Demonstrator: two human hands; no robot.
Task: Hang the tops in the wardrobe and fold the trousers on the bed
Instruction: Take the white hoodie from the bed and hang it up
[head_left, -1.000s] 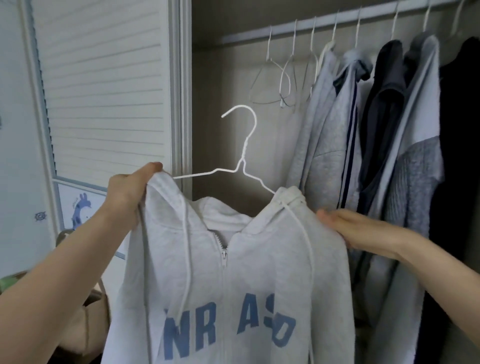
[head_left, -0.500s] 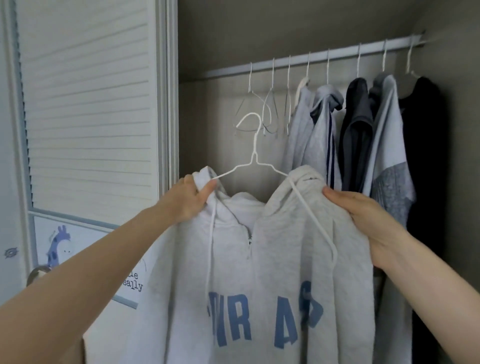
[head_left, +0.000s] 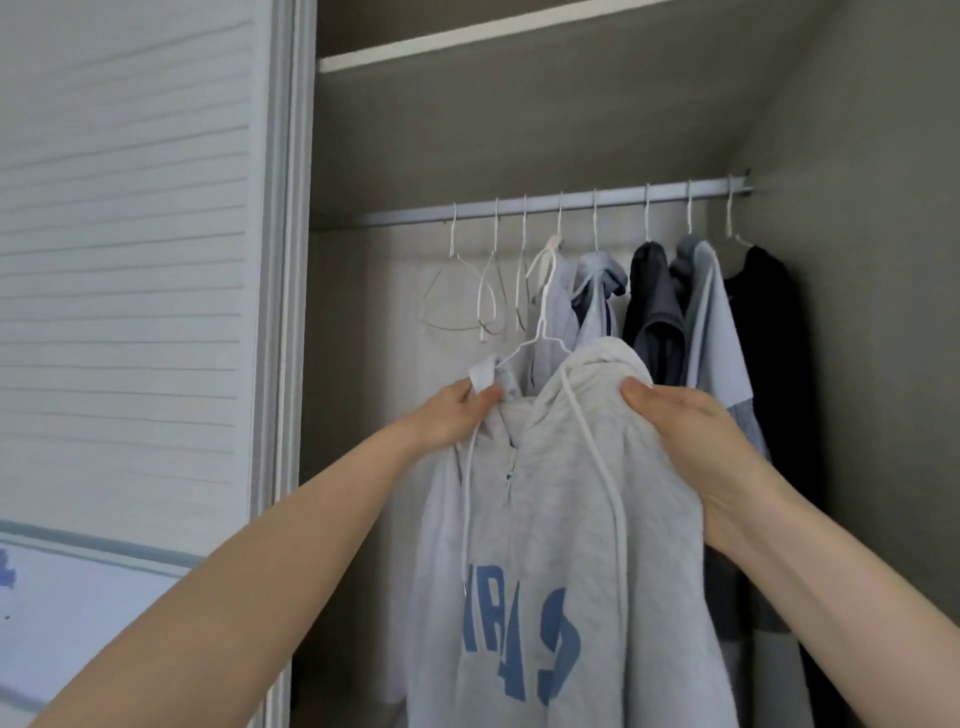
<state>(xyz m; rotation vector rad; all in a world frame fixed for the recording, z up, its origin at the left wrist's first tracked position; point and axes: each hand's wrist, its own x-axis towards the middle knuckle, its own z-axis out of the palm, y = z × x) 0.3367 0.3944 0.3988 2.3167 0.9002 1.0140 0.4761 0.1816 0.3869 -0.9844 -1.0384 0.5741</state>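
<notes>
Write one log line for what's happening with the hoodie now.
step: hanging | left hand: grips hoodie | right hand: grips hoodie | hanger: below rail, not hooked

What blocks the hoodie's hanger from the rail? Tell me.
Nothing visible does. Both hands, left and right, hold the hoodie up by its shoulders, and its hanger hook sits below the rail. Bare rail shows left of the empty hangers; the hung tops crowd the right part.
</notes>
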